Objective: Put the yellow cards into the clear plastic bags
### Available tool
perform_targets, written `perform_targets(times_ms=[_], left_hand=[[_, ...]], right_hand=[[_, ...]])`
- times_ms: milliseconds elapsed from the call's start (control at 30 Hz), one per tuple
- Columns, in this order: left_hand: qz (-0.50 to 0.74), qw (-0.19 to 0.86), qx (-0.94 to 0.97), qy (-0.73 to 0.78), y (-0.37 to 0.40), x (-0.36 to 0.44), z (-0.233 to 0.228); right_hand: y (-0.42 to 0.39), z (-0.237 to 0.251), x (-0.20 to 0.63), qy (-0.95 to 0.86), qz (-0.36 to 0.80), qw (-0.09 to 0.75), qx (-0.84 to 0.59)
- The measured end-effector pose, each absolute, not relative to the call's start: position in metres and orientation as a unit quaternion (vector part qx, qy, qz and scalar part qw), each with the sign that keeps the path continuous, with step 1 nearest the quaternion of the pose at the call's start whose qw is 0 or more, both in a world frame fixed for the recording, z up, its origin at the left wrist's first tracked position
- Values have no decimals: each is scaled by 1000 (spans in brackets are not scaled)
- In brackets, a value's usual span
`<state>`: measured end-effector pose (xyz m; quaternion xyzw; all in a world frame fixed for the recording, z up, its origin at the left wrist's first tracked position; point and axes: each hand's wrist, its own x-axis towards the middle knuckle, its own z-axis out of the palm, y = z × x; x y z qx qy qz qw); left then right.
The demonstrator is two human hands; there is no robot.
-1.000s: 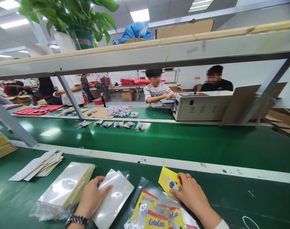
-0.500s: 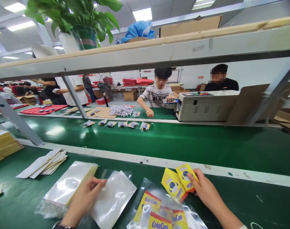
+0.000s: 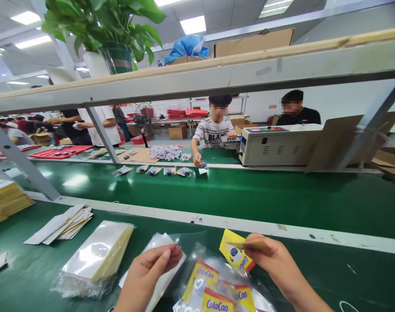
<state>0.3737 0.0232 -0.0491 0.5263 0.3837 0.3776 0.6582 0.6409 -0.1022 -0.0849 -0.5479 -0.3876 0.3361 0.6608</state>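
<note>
My left hand [image 3: 153, 271] is closed in a pinch on a thin clear plastic bag [image 3: 192, 238], whose film stretches out to the right of the fingertips. Below that hand lies a whitish plastic sleeve [image 3: 163, 284], partly covered by it. My right hand [image 3: 269, 255] pinches a card [image 3: 241, 245], seen almost edge-on. Just under this card is a yellow ColaCao card [image 3: 231, 251] resting at the top of a large clear bag [image 3: 189, 305], which contains several more ColaCao cards [image 3: 218, 301].
Left of my hands lie a stack of sleeved cards [image 3: 93, 255], loose white slips [image 3: 60, 225] and a thick paper stack [image 3: 7, 201]. Beyond the white rail, packed pouches [image 3: 153, 171] sit on the green belt [image 3: 282, 195]. A co-worker [image 3: 213, 130] faces me beside a boxy machine [image 3: 278, 145].
My left hand has moved right, with clear film now at its fingertips. The card in my right hand has turned edge-on. Across the belt, the co-worker has lifted a pouch.
</note>
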Motion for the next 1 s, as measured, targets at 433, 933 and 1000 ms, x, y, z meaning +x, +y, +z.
perform_targets(times_ms=[433,933,1000], left_hand=[[387,519,663,376,1,386,-51],[360,449,751,323,11,373,-62],[351,442,764,313,12,372,-62]], right_hand=[[-93,-66,612,-450,89,718,-524],[-88,-25,609,-763,-66,466,-442],[-87,-20,605,-773,-84,436,-454]])
